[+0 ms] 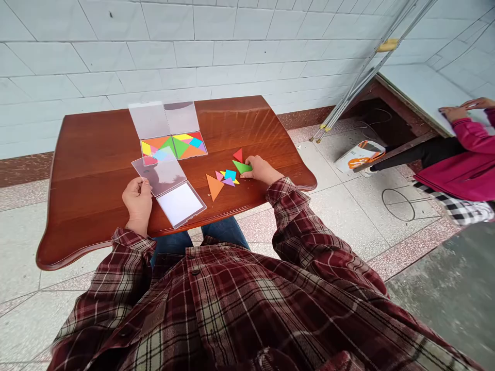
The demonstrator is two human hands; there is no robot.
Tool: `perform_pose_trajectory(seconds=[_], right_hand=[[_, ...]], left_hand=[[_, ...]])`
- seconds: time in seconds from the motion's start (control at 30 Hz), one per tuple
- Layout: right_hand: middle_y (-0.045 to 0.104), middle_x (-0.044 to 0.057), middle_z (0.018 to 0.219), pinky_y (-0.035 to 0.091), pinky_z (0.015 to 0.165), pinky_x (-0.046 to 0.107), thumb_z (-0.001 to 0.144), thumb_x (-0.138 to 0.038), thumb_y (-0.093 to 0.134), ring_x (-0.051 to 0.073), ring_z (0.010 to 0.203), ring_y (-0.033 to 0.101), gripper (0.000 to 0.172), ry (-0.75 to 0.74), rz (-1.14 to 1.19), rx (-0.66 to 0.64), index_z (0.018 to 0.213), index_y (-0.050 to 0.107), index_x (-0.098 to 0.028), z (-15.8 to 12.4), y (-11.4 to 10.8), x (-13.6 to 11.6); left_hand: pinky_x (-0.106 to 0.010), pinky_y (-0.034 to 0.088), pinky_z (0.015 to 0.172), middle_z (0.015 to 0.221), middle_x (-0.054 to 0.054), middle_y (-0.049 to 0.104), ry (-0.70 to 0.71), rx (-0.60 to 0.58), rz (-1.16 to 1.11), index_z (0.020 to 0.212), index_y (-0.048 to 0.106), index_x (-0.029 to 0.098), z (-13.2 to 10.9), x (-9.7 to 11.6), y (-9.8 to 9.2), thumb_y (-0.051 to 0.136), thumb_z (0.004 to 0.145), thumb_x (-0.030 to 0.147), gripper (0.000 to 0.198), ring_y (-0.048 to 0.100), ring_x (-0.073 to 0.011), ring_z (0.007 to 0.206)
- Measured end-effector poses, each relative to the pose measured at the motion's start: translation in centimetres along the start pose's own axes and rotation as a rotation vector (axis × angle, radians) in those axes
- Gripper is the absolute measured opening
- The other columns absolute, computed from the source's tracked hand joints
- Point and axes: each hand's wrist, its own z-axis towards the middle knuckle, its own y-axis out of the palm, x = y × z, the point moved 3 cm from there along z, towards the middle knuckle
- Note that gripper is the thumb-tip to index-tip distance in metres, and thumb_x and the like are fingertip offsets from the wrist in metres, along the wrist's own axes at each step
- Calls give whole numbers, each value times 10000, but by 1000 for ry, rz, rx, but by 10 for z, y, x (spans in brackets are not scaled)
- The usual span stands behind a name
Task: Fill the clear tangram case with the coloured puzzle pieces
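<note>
My left hand [137,202] grips the edge of a clear plastic case lid [158,176], whose other half holds a white card [180,204]. My right hand [262,171] pinches a green tangram triangle [242,167] against the table. Just beyond it lies a small red triangle [238,155]. Close by are a large orange triangle [214,186], a blue square [230,174], and small pink, purple and yellow pieces. Farther back, an open clear case [164,119] shows a multicoloured tangram pattern card [174,147].
All this lies on a polished reddish-brown wooden table [228,118] with a curved edge. To the right, a person in a magenta sleeve [467,134] leans at a white table [421,93]. A metal ladder [371,62] leans behind, and a white box [359,156] sits on the floor.
</note>
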Motion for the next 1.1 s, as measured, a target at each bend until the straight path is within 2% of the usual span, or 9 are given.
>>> perform_pose_trajectory(seconds=[0.17, 0.33, 0.43, 0.5, 0.63, 0.73, 0.83, 0.9, 1.1], right_hand=[[529, -20, 658, 448, 726, 345, 476, -164, 887, 183, 709, 536, 417, 65, 114, 15, 737, 562, -191, -2, -5, 10], [505, -25, 570, 380, 667, 295, 657, -69, 735, 120, 597, 460, 194, 5, 247, 37, 633, 575, -178, -23, -14, 9], [556, -13, 641, 357, 644, 279, 754, -141, 656, 122, 604, 455, 50, -141, 304, -5, 746, 620, -176, -41, -18, -25], [573, -13, 680, 349, 644, 267, 771, -162, 634, 127, 634, 473, 28, -275, 261, -133, 791, 618, -171, -52, -13, -66], [611, -17, 769, 318, 649, 243, 802, -146, 583, 119, 704, 518, 128, -529, 21, -418, 920, 628, -168, -62, 15, -153], [653, 4, 820, 300, 646, 246, 812, -154, 596, 134, 747, 551, 149, -644, -226, -545, 942, 666, -175, -53, 42, -196], [686, 43, 931, 319, 663, 259, 797, -126, 630, 172, 840, 588, 218, -701, -441, -583, 997, 694, -183, -37, 60, -217], [677, 71, 1027, 348, 687, 265, 811, -120, 631, 195, 903, 599, 286, -715, -497, -517, 1087, 676, -180, -30, 63, -222], [626, 98, 1080, 438, 774, 304, 880, -151, 586, 217, 961, 600, 290, -684, -417, -345, 1169, 611, -157, -48, 58, -213]], left_hand=[[-218, 397, 569, 639, 42, 530, 8, 3, 2, 798, 589, 185, 0, -3, 1, 550, 781, 279, 103, 469, -85, 561], [-221, 425, 633, 674, 25, 551, 47, -9, -1, 804, 590, 175, -1, -10, 5, 541, 788, 284, 120, 508, -98, 631], [-227, 435, 662, 692, 19, 564, 73, -30, -9, 826, 591, 175, -2, -13, 8, 530, 797, 281, 125, 534, -105, 661], [-233, 438, 674, 703, 17, 571, 80, -49, -3, 834, 587, 177, -3, -13, 9, 527, 805, 280, 123, 542, -106, 669], [-244, 440, 684, 698, 19, 576, 77, -69, 14, 845, 580, 181, -4, -11, 11, 518, 823, 287, 124, 539, -108, 654], [-247, 438, 688, 702, 15, 583, 86, -78, 20, 832, 578, 182, -4, -10, 11, 516, 830, 299, 132, 540, -112, 658], [-246, 433, 692, 706, 11, 589, 94, -76, 15, 807, 580, 180, -5, -9, 12, 512, 830, 293, 133, 542, -115, 670], [-244, 427, 682, 697, 11, 587, 89, -78, 0, 794, 580, 178, -6, -8, 13, 509, 827, 283, 131, 537, -114, 658], [-242, 413, 644, 714, 0, 601, 73, -106, -17, 794, 574, 174, -9, -4, 15, 508, 829, 283, 133, 534, -117, 651]])
